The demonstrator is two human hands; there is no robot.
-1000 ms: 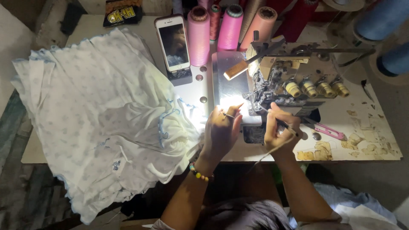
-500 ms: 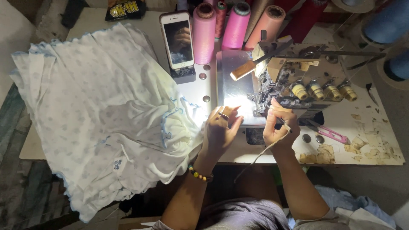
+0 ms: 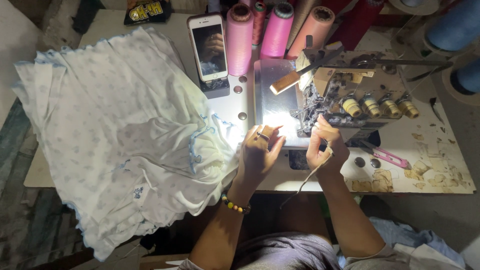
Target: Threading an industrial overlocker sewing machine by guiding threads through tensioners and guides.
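Centrally: left hand [image 3: 257, 155], fingers flat and spread on lit grey metal sewing machine bed [image 3: 272, 102]; right hand [image 3: 325, 145] pinching thin beige fabric strip [image 3: 310, 177]; white dotted garment pile [image 3: 115, 135] alongside.

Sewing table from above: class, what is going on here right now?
A person sits at an overlock sewing machine. The left hand rests flat on the lit machine bed, and the right hand pinches a thin strip of trim near the needle area. A pile of white garments lies to the left; a phone stands propped behind.
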